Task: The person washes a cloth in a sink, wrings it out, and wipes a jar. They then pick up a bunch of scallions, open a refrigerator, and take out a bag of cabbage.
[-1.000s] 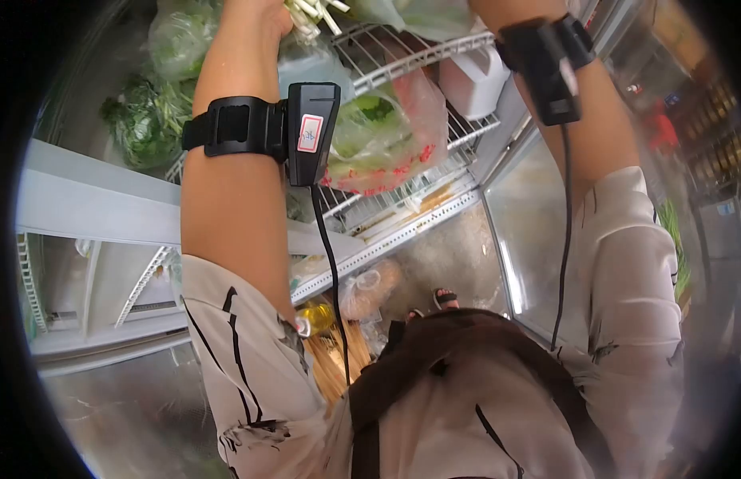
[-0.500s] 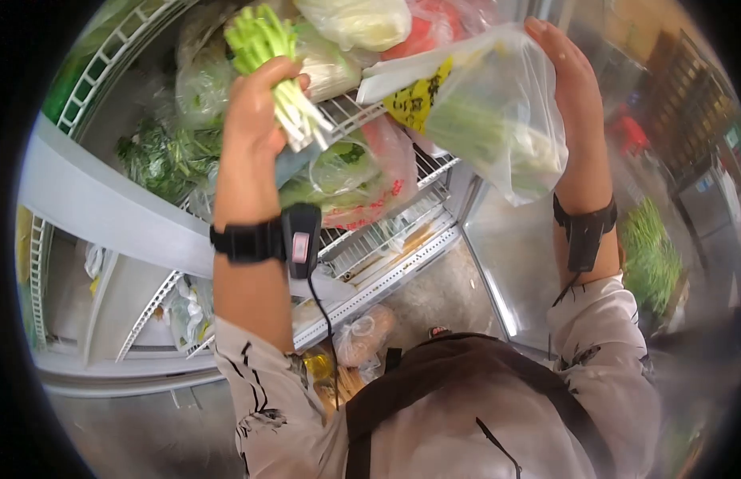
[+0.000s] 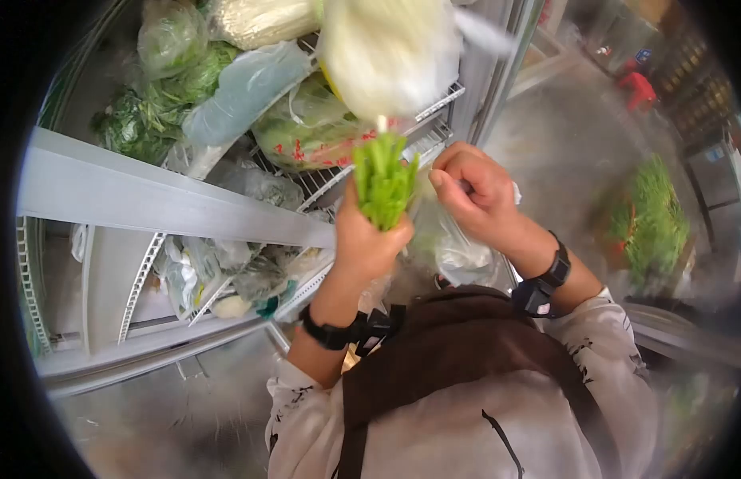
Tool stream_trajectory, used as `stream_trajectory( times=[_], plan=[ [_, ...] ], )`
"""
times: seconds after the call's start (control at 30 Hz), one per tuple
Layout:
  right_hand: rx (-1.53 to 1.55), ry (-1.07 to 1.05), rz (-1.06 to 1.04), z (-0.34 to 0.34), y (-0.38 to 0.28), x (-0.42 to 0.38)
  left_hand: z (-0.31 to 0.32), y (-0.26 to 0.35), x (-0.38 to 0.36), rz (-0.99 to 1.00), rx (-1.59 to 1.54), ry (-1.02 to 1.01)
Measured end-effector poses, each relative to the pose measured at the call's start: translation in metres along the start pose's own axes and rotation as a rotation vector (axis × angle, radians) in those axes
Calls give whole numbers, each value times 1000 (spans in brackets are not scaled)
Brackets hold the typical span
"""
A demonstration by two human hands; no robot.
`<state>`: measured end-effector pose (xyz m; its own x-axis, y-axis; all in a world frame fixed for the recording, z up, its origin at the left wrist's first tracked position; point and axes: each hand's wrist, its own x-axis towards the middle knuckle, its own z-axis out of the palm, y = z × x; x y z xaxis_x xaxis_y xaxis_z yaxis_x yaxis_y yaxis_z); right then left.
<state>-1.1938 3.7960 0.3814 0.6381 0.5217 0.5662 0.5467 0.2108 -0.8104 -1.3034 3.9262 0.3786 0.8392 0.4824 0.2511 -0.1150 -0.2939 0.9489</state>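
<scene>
My left hand [image 3: 369,239] is wrapped round a bunch of green stalks [image 3: 384,180], cut tops upward, in front of the fridge shelves. Just to its right, my right hand [image 3: 474,191] has its fingers curled on a clear plastic bag [image 3: 464,254], which hangs below and partly behind it. A large pale bundle [image 3: 390,56], blurred by motion, is above the stalks. Behind them, a bag with red print [image 3: 307,144] and a light blue bag [image 3: 243,92] rest on the wire shelf.
Leafy greens [image 3: 135,124] fill the shelf at the left. A white fridge frame bar [image 3: 171,195] crosses below them, with bagged goods [image 3: 187,279] behind it. A heap of green vegetables [image 3: 651,223] stands on the floor at the right.
Both hands have come down and closer together, the stalks and the clear bag with them. The stalks now point upward. The camera view has shifted, and the pale bundle appears blurred above.
</scene>
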Motion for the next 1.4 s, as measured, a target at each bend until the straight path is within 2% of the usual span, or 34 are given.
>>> stream_trajectory(
  times=[0.03,0.07,0.1,0.17,0.3,0.37,0.43,0.63,0.7,0.73,0.8,0.9,1.0,1.13,1.23,1.27,1.37,1.4],
  plan=[
    [21,64,152,6,22,7,5,-20,12,78,142,51],
    [41,126,313,11,42,11,9,-40,34,-17,8,49],
    [98,207,265,19,60,13,14,-54,50,-119,-129,43],
    [214,355,111,30,82,56,33,-55,76,10,-177,82],
    [190,194,375,11,93,102,42,-33,104,98,-254,125],
    [158,152,461,5,100,114,37,-33,115,52,-205,84],
    [220,173,458,6,99,116,37,-41,114,25,-122,97],
    [488,216,454,7,123,114,27,-105,83,-138,-332,75],
    [596,246,447,7,132,108,24,-106,63,-286,-469,130],
    [498,227,464,4,134,104,22,-103,58,-358,-536,156],
    [300,186,490,-3,129,96,23,-89,53,-397,-714,212],
    [440,338,272,5,111,81,22,-98,59,-473,-871,203],
    [511,364,333,-7,71,74,28,-98,63,-560,-902,221],
    [557,387,406,-25,23,69,33,-98,60,-459,-1059,109],
    [638,373,359,-38,-19,73,26,-61,58,-407,-1114,70],
    [731,334,353,-42,-37,80,18,-51,55,-350,-1161,2],
    [1025,206,373,-51,-66,98,-8,15,47,-226,-837,56],
    [1132,154,409,-57,-62,103,-17,29,47,-113,-741,7]
  ],
)
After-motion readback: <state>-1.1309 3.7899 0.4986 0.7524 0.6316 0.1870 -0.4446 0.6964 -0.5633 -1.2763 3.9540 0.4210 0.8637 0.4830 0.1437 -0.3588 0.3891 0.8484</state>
